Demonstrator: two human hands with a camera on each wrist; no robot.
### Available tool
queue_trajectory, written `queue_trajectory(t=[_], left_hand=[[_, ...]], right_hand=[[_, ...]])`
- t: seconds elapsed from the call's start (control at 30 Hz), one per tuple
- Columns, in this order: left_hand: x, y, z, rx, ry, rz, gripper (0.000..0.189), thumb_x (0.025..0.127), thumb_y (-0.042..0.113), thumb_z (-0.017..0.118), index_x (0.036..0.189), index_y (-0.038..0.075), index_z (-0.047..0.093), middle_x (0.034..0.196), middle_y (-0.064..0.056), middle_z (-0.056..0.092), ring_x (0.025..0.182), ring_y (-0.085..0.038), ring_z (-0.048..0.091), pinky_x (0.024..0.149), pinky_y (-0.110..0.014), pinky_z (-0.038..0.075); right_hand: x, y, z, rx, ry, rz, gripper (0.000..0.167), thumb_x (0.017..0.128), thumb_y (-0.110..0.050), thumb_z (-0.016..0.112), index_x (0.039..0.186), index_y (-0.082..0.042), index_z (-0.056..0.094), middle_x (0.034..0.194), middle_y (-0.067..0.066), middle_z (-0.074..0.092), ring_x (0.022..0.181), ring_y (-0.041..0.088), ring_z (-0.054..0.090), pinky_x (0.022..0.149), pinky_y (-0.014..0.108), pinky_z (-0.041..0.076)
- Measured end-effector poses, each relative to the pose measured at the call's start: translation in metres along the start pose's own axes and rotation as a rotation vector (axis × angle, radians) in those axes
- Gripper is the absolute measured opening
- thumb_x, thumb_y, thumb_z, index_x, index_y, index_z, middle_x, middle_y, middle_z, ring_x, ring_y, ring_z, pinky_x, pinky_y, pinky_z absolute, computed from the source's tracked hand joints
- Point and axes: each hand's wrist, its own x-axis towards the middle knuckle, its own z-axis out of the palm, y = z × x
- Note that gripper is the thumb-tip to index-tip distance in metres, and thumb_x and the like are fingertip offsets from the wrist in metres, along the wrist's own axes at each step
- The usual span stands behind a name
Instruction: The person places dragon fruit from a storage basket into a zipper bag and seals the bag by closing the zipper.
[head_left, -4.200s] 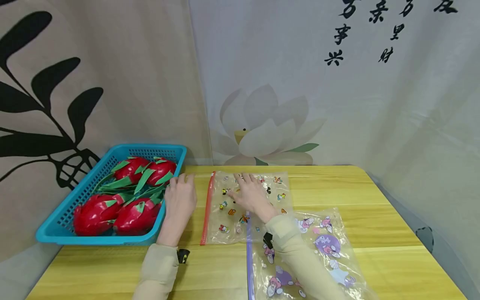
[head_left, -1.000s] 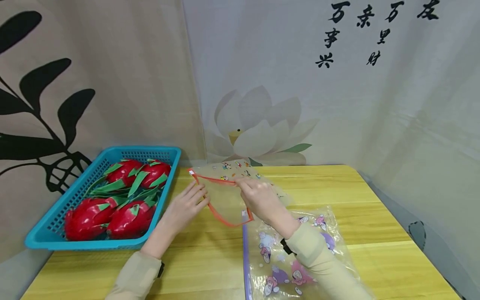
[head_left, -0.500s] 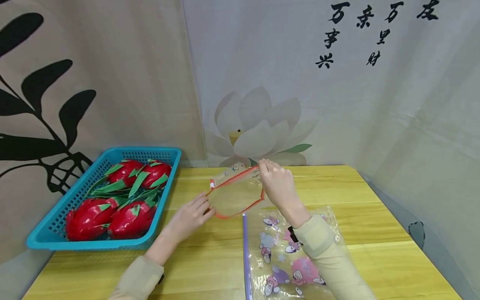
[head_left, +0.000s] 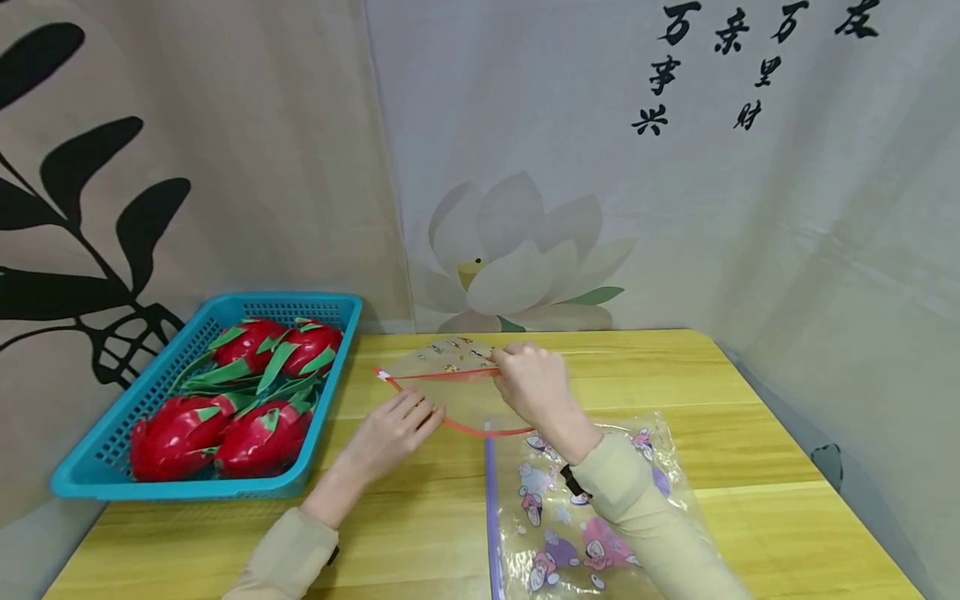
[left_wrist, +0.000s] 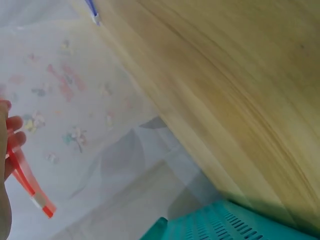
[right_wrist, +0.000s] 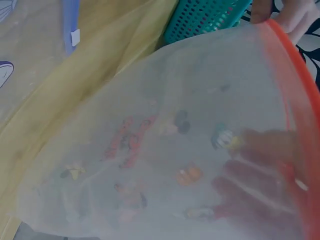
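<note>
A clear zip bag (head_left: 442, 358) with a red-edged mouth and small cartoon prints is held up with its mouth spread apart. My left hand (head_left: 401, 429) pinches the near side of its red rim; in the left wrist view, the fingers (left_wrist: 15, 137) curl round the red strip (left_wrist: 27, 182), above a white slider. On the far side of the mouth, my right hand (head_left: 536, 387) grips the rim. Through the hazy film (right_wrist: 150, 100) in the right wrist view, fingers show blurred behind the prints. Nothing shows inside the bag.
A blue basket (head_left: 176, 492) at the left holds several red dragon fruits (head_left: 262, 437) with green leaf tips. A second clear bag with a purple zip (head_left: 492, 517) lies flat on the wooden table (head_left: 750, 467), partly under my right forearm. A printed cloth (head_left: 675, 233) hangs behind.
The red-edged bag lay flat on the table earlier; now both hands hold it up with its mouth apart. In the last half second my right hand has come lower and left.
</note>
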Motion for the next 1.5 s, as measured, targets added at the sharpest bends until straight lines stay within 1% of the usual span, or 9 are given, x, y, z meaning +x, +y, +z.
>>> queue_trajectory(t=[0.17, 0.43, 0.63, 0.7, 0.83, 1.03, 1.1, 1.27, 1.5], left_hand=[[-0.001, 0.004, 0.001, 0.007, -0.034, 0.025, 0.051, 0.102, -0.002, 0.02, 0.095, 0.012, 0.068, 0.089, -0.001, 0.072, 0.084, -0.017, 0.069, 0.08, -0.029, 0.057], [-0.006, 0.009, 0.006, -0.032, -0.108, 0.045, 0.052, 0.102, -0.002, 0.018, 0.094, 0.015, 0.067, 0.088, 0.001, 0.073, 0.082, -0.015, 0.069, 0.081, -0.029, 0.056], [-0.011, 0.013, 0.007, -0.091, -0.147, 0.075, 0.018, 0.085, 0.002, 0.058, 0.094, 0.016, 0.067, 0.086, 0.002, 0.072, 0.081, -0.014, 0.069, 0.083, -0.029, 0.055], [-0.011, 0.014, 0.007, -0.105, -0.16, 0.082, 0.022, 0.074, 0.006, 0.07, 0.094, 0.016, 0.067, 0.085, 0.003, 0.071, 0.08, -0.014, 0.068, 0.083, -0.029, 0.054], [-0.01, 0.016, 0.007, -0.107, -0.195, 0.094, 0.027, 0.07, 0.01, 0.076, 0.094, 0.017, 0.067, 0.084, 0.004, 0.071, 0.081, -0.013, 0.068, 0.085, -0.029, 0.053], [-0.007, 0.014, 0.006, -0.126, -0.184, 0.049, 0.021, 0.077, 0.008, 0.07, 0.095, 0.017, 0.068, 0.084, 0.002, 0.073, 0.079, -0.015, 0.068, 0.084, -0.031, 0.054], [-0.007, 0.011, 0.005, -0.12, -0.162, 0.014, 0.018, 0.086, 0.005, 0.059, 0.096, 0.016, 0.068, 0.084, 0.0, 0.073, 0.079, -0.017, 0.068, 0.083, -0.032, 0.054], [-0.005, 0.003, 0.0, -0.082, -0.145, -0.04, 0.046, 0.102, 0.003, 0.023, 0.1, 0.016, 0.067, 0.087, -0.003, 0.073, 0.083, -0.02, 0.068, 0.085, -0.036, 0.055], [-0.006, -0.002, -0.004, -0.036, -0.178, -0.028, 0.032, 0.097, 0.005, 0.037, 0.104, 0.019, 0.066, 0.091, -0.003, 0.073, 0.087, -0.021, 0.068, 0.089, -0.041, 0.053]], right_hand=[[0.006, 0.002, 0.006, -0.014, 0.073, 0.038, 0.008, 0.079, -0.015, 0.074, 0.071, -0.014, 0.071, 0.056, -0.003, 0.06, 0.041, 0.012, 0.045, 0.033, 0.026, 0.033], [0.015, 0.006, 0.009, -0.016, 0.191, 0.078, 0.011, 0.076, -0.006, 0.071, 0.067, -0.01, 0.067, 0.053, -0.001, 0.058, 0.041, 0.011, 0.036, 0.032, 0.025, 0.029], [0.02, 0.008, 0.011, -0.013, 0.232, 0.131, 0.009, 0.073, -0.002, 0.068, 0.068, -0.01, 0.069, 0.056, 0.001, 0.063, 0.04, 0.012, 0.041, 0.033, 0.023, 0.027], [0.023, 0.01, 0.011, -0.001, 0.232, 0.152, 0.009, 0.073, -0.002, 0.069, 0.072, -0.01, 0.072, 0.06, 0.002, 0.067, 0.04, 0.013, 0.046, 0.033, 0.023, 0.028], [0.028, 0.013, 0.007, 0.033, 0.23, 0.181, 0.012, 0.073, 0.0, 0.069, 0.077, -0.01, 0.074, 0.065, 0.003, 0.071, 0.041, 0.014, 0.048, 0.033, 0.024, 0.028], [0.03, 0.015, 0.002, 0.081, 0.17, 0.147, 0.012, 0.075, 0.001, 0.067, 0.078, -0.008, 0.073, 0.066, 0.004, 0.071, 0.042, 0.014, 0.048, 0.035, 0.023, 0.026], [0.028, 0.016, -0.001, 0.127, 0.121, 0.139, 0.013, 0.078, 0.0, 0.067, 0.083, -0.008, 0.074, 0.072, 0.005, 0.073, 0.045, 0.016, 0.055, 0.035, 0.024, 0.03], [0.024, 0.02, -0.01, 0.238, 0.013, 0.105, 0.015, 0.083, -0.008, 0.069, 0.096, -0.011, 0.074, 0.085, 0.005, 0.076, 0.056, 0.021, 0.065, 0.04, 0.031, 0.042], [0.019, 0.022, -0.01, 0.203, 0.049, -0.067, 0.019, 0.081, -0.01, 0.07, 0.099, -0.012, 0.074, 0.085, 0.004, 0.075, 0.06, 0.021, 0.068, 0.042, 0.031, 0.046]])
